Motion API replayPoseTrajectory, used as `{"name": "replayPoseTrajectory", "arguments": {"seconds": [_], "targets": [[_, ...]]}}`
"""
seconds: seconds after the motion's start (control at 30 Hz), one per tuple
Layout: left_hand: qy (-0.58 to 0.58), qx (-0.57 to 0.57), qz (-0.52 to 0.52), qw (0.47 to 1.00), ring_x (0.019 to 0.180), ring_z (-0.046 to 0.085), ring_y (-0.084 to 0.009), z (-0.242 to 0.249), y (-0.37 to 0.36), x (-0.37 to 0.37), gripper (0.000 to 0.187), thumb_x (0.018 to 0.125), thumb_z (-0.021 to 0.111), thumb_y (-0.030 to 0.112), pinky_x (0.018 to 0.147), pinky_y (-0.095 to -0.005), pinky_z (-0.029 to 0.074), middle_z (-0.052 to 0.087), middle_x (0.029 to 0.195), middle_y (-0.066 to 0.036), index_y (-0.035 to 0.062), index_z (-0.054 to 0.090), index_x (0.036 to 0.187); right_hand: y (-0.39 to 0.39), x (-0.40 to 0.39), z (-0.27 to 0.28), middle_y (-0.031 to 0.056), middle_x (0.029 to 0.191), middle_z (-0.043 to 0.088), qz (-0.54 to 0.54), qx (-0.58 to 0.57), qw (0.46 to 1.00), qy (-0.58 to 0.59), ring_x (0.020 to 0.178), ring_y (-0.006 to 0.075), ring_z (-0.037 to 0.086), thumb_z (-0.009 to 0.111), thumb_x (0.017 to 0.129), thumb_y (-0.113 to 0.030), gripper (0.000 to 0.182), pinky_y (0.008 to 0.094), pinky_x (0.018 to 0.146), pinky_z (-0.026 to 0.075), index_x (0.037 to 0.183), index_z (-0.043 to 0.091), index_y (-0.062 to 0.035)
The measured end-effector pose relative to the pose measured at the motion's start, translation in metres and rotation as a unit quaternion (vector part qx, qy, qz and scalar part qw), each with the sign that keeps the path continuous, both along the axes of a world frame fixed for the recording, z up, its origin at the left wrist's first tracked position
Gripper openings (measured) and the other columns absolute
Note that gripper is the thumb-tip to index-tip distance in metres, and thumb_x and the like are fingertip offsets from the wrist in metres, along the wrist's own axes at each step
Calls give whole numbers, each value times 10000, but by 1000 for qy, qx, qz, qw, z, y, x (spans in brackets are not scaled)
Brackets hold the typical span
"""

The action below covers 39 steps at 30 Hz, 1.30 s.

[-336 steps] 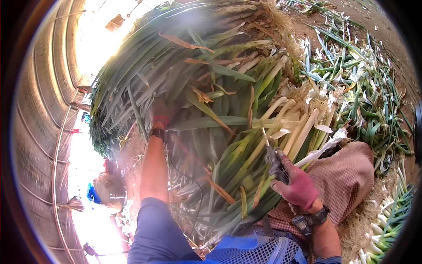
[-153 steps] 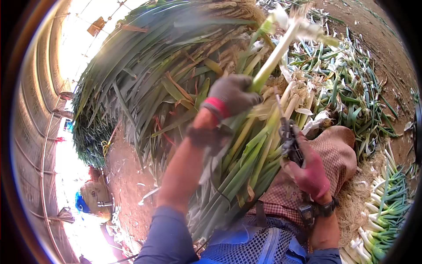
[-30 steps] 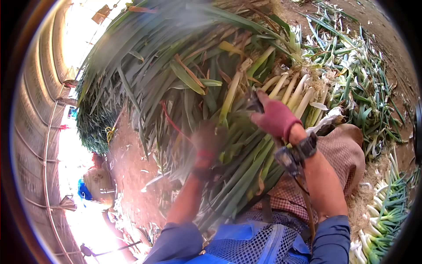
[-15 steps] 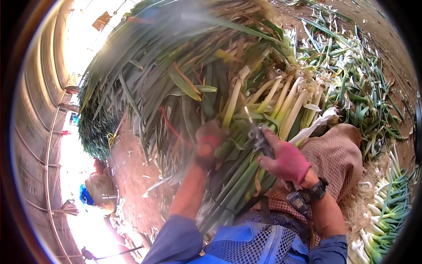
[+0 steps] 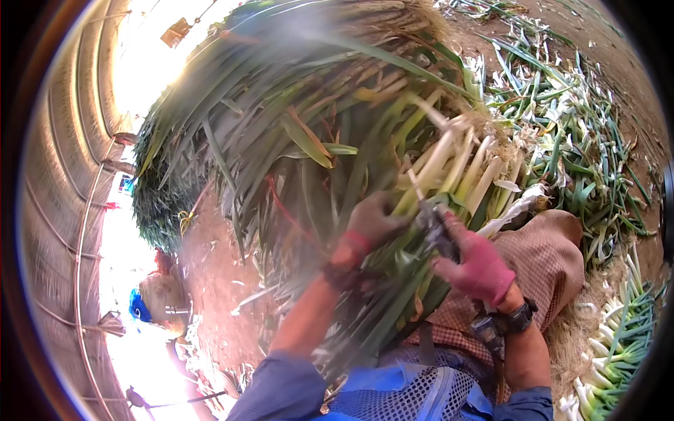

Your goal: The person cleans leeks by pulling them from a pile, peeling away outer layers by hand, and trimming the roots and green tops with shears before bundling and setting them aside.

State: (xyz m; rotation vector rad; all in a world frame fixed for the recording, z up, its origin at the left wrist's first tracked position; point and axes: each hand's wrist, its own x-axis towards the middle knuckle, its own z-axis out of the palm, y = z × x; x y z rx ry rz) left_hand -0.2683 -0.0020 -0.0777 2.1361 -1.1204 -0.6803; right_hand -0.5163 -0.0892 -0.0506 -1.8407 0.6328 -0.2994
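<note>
My left hand (image 5: 378,223), in a dark glove with a reddish cuff, is closed around a leek (image 5: 420,160) whose pale stem points up and to the right, blurred. Just right of it, my right hand (image 5: 479,263), in a pink glove, grips a dark tool that looks like an air blow gun (image 5: 437,228). Its thin metal nozzle points up toward the leek stems. More leeks (image 5: 484,184) lie side by side beyond the tool, root ends away from me. Long green leaves spread under both hands and partly hide the fingers.
A large heap of leeks (image 5: 232,133) rises at the left and ahead. Peeled leaf scraps (image 5: 576,140) cover the ground at right. Cleaned leeks (image 5: 618,344) lie in a row at lower right. A checkered cloth (image 5: 540,245) covers my knee. A pale bundle (image 5: 165,298) sits at left.
My left hand has moved right and slightly up, closer to the tool. The held leek has swung right over the other stems. My right hand has shifted slightly right, still holding the tool.
</note>
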Motion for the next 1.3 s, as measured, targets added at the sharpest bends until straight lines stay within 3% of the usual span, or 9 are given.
{"name": "replayPoseTrajectory", "arguments": {"seconds": [0.2, 0.33, 0.43, 0.53, 0.77, 0.87, 1.0, 1.07, 1.3], "targets": [[-54, 26, -175, 983, 987, 737, -216, 18, -82, -14, 487, 835, 840, 374, 850, -353, 579, 756, 1084, -200, 18, 731, 1149, -33, -10, -12, 221, 1076, 739, -162, -44, 986, 4, 928, 325, 750, 707, 838, -166, 864, 394, 839, 579, 1610, 344, -29], [-82, -107, -7, 991, 1134, 715, -289, 65, -74, 76, 504, 871, 789, 395, 993, -397, 556, 746, 1209, -176, 28, 735, 1213, -30, -34, -27, 185, 994, 725, -158, -94, 982, -32, 844, 282, 733, 716, 847, -140, 856, 386, 783, 581, 1608, 343, -23], [-401, 68, 141, 902, 1199, 679, -362, 87, -60, 177, 772, 871, 711, 594, 1038, -431, 523, 674, 1358, -196, 70, 600, 1425, -11, -34, -24, 169, 1022, 732, -119, -10, 992, -43, 851, 268, 734, 734, 849, -146, 857, 377, 788, 585, 1604, 349, -17], [-331, 6, 106, 938, 1228, 648, -408, 77, -38, 238, 926, 818, 713, 678, 1045, -459, 511, 648, 1389, -206, 88, 515, 1503, 6, -28, -18, 163, 1082, 737, -68, -11, 998, -9, 916, 271, 744, 746, 857, -180, 858, 377, 834, 584, 1606, 356, -28], [-250, 185, 46, 949, 1202, 668, -334, 100, -43, 256, 1057, 681, 852, 650, 978, -442, 537, 682, 1337, -197, 74, 511, 1499, 22, -5, -3, 243, 1136, 703, 14, 22, 999, 20, 1034, 428, 694, 763, 844, -311, 887, 456, 929, 546, 1609, 375, -86], [-320, 84, 6, 944, 1177, 688, -331, 95, -24, 223, 774, 734, 848, 570, 1016, -436, 517, 730, 1243, -191, 90, 689, 1320, 23, -5, -3, 252, 1141, 700, 24, -25, 999, 17, 1050, 432, 690, 762, 842, -321, 895, 465, 939, 540, 1611, 369, -87], [-199, 204, -20, 958, 984, 739, -345, 47, 38, 191, 628, 716, 864, 514, 910, -440, 559, 772, 1053, -157, 81, 745, 1155, 17, -8, -8, 265, 1175, 693, 10, 31, 999, 17, 1082, 436, 685, 766, 841, -289, 890, 459, 952, 537, 1607, 368, -69], [-312, 312, -56, 896, 1005, 733, -376, 83, 37, 85, 598, 721, 848, 526, 888, -465, 565, 765, 1078, -173, 105, 748, 1133, 19, -8, -15, 270, 1180, 691, 0, 38, 999, 1, 1091, 439, 683, 766, 842, -277, 888, 457, 956, 536, 1605, 367, -61], [-282, 171, 53, 943, 893, 736, -388, 38, 58, 54, 462, 768, 806, 479, 830, -475, 568, 751, 891, -201, 97, 763, 1025, 16, -2, -3, 290, 1175, 687, -7, 24, 1000, 9, 1085, 437, 688, 745, 862, -228, 874, 425, 947, 539, 1608, 337, -23]]}}
